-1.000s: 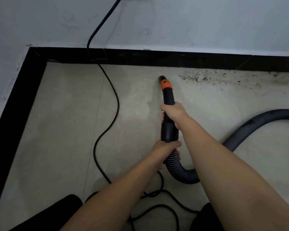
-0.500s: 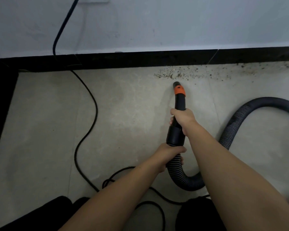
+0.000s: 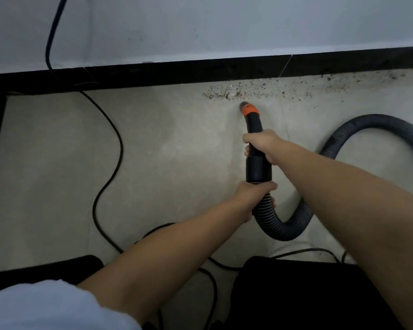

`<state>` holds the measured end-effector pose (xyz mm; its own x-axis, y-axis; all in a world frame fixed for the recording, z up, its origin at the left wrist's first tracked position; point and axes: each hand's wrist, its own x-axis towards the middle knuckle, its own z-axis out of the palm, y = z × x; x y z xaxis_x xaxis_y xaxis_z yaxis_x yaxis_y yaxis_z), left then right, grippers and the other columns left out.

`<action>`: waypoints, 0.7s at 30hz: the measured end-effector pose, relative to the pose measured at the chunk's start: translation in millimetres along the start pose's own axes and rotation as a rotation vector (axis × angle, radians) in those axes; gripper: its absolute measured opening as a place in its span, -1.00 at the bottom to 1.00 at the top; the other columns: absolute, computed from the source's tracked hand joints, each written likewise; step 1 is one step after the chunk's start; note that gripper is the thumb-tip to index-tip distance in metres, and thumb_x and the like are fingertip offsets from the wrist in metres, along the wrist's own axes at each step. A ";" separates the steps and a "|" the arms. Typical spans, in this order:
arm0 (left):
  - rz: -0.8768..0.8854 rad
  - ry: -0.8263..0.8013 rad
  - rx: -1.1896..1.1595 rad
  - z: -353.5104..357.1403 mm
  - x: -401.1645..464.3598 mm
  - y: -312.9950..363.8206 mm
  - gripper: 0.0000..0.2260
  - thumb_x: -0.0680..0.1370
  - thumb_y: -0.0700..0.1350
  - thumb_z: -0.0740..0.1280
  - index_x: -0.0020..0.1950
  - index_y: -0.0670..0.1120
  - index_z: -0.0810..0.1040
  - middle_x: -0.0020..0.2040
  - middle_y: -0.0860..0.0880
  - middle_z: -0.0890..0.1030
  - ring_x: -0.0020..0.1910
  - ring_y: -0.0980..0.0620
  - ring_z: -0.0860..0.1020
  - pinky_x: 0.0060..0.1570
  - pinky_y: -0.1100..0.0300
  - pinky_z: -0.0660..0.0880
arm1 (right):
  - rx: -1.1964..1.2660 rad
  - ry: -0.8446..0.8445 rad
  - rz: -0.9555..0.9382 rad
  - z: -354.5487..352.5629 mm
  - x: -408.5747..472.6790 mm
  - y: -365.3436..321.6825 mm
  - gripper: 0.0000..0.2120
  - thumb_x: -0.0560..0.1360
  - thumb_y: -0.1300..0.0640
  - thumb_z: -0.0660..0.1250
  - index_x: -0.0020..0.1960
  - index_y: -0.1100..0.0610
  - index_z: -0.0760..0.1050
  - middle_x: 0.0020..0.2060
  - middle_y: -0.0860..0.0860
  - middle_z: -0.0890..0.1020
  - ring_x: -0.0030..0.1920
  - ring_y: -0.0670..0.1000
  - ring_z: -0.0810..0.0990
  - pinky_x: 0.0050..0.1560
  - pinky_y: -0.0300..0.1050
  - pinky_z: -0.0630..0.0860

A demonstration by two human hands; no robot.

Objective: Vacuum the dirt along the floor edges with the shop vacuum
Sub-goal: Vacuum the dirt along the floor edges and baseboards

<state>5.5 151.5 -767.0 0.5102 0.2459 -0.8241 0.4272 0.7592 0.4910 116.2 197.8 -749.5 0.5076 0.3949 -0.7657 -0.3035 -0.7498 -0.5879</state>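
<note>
Two hands on wand: my right hand (image 3: 264,145) grips nozzle (image 3: 254,129), left hand (image 3: 252,196) grips hose (image 3: 281,225) behind cuff. Nozzle axis points at skirting (image 3: 177,73); tip sits just short of dirt (image 3: 227,94), which trails rightward along floor edge. Right hand nearer.

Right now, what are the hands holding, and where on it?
The right hand grips the vacuum nozzle at its black tube; the left hand grips the ribbed hose just behind the cuff.

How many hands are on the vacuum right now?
2. The right hand grips the black nozzle further forward; the left hand grips the ribbed hose just behind the cuff.
</note>
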 end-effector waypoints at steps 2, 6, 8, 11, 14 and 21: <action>-0.011 0.012 -0.013 1.0 -2.1 0.9 -0.88 0.50 -0.19 0.38 -0.12 -0.15 0.44 -0.37 -0.11 0.52 -0.55 0.07 0.51 -0.52 0.31 0.49 | -0.011 -0.030 0.008 -0.5 0.4 0.1 -0.89 0.48 0.30 0.28 -0.14 0.21 0.33 -0.42 0.09 0.47 -0.52 -0.01 0.48 -0.55 -0.29 0.45; -0.045 0.035 0.041 2.7 -7.2 -1.7 -0.86 0.50 -0.19 0.38 -0.06 -0.17 0.44 -0.37 -0.10 0.52 -0.57 0.09 0.52 -0.52 0.31 0.49 | 0.047 -0.075 0.029 -6.7 2.2 9.8 -0.87 0.48 0.30 0.28 -0.19 0.21 0.34 -0.41 0.10 0.47 -0.52 0.00 0.49 -0.44 -0.22 0.50; -0.055 0.057 0.065 5.8 -6.9 -1.9 -0.87 0.50 -0.19 0.38 -0.08 -0.17 0.44 -0.38 -0.10 0.52 -0.55 0.07 0.53 -0.51 0.29 0.50 | 0.093 -0.085 0.028 -9.3 3.4 13.1 -0.89 0.49 0.30 0.28 -0.17 0.22 0.35 -0.40 0.10 0.47 -0.46 0.03 0.47 -0.37 -0.16 0.50; -0.066 0.063 0.086 8.3 -2.3 3.8 -0.88 0.50 -0.20 0.37 -0.12 -0.16 0.43 -0.37 -0.12 0.51 -0.56 0.07 0.52 -0.53 0.31 0.49 | 0.148 -0.062 0.024 -14.1 8.7 13.3 -0.89 0.47 0.30 0.28 -0.17 0.20 0.35 -0.41 0.10 0.47 -0.47 0.04 0.47 -0.34 -0.12 0.51; -0.078 0.056 0.126 6.0 5.5 8.2 -0.88 0.50 -0.21 0.37 -0.07 -0.18 0.44 -0.35 -0.13 0.52 -0.58 0.09 0.51 -0.55 0.33 0.48 | 0.195 -0.034 0.025 -15.9 17.2 13.5 -0.87 0.47 0.29 0.29 -0.18 0.18 0.35 -0.42 0.10 0.47 -0.47 0.05 0.47 -0.34 -0.11 0.50; -0.070 0.009 0.151 1.0 20.2 1.2 -0.80 0.49 -0.20 0.38 0.05 -0.20 0.46 -0.34 -0.11 0.54 -0.51 0.08 0.52 -0.53 0.33 0.47 | 0.204 0.029 0.020 -17.9 25.5 23.9 -0.88 0.47 0.28 0.30 -0.15 0.16 0.35 -0.40 0.09 0.48 -0.45 0.04 0.47 -0.34 -0.12 0.52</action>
<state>17.0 156.7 -782.7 0.4694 0.2015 -0.8597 0.5686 0.6758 0.4689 136.2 180.5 -778.5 0.5220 0.3638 -0.7715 -0.4692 -0.6329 -0.6159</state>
